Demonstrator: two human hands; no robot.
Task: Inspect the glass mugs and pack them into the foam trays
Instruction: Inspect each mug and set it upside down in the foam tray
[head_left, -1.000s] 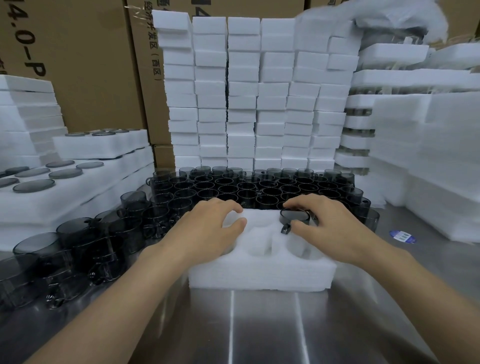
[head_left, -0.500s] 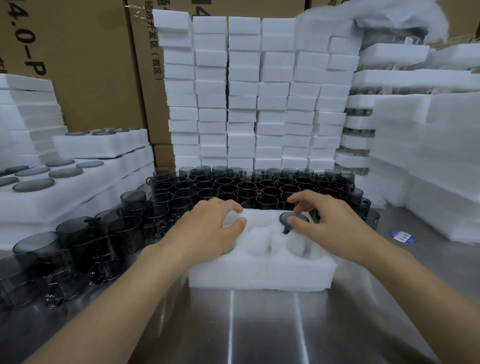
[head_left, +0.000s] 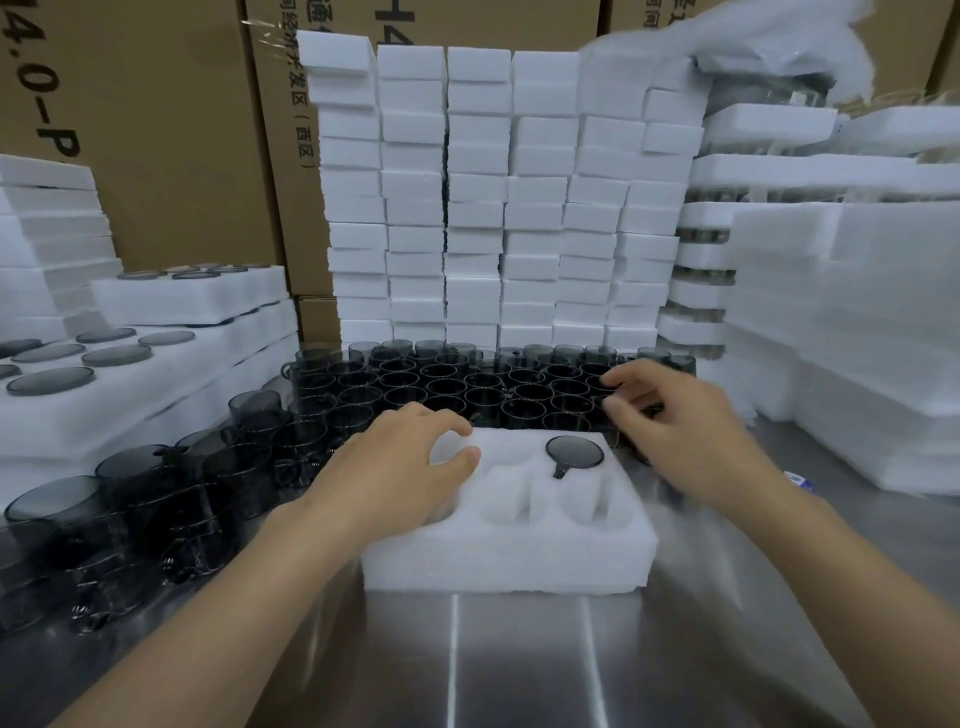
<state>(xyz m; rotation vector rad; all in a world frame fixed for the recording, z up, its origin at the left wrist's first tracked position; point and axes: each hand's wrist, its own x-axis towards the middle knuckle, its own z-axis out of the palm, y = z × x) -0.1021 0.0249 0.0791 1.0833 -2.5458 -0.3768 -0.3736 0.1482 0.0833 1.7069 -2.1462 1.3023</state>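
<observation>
One mug (head_left: 574, 451) sat in the tray (head_left: 509, 566), far pocket; left hand (head_left: 395, 467) curled its fingers (head_left: 441, 422) on the foam. Right hand (head_left: 685, 431), grip unclear, hovered over crowded mugs (head_left: 447, 379). A careless pull could knock neighbours and chip them!

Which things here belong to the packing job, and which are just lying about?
Job: tray under left hand; mug seated in it; loose mugs behind, right hand among them; filled trays at left.
Lying about: cartons; blue label on table.
</observation>
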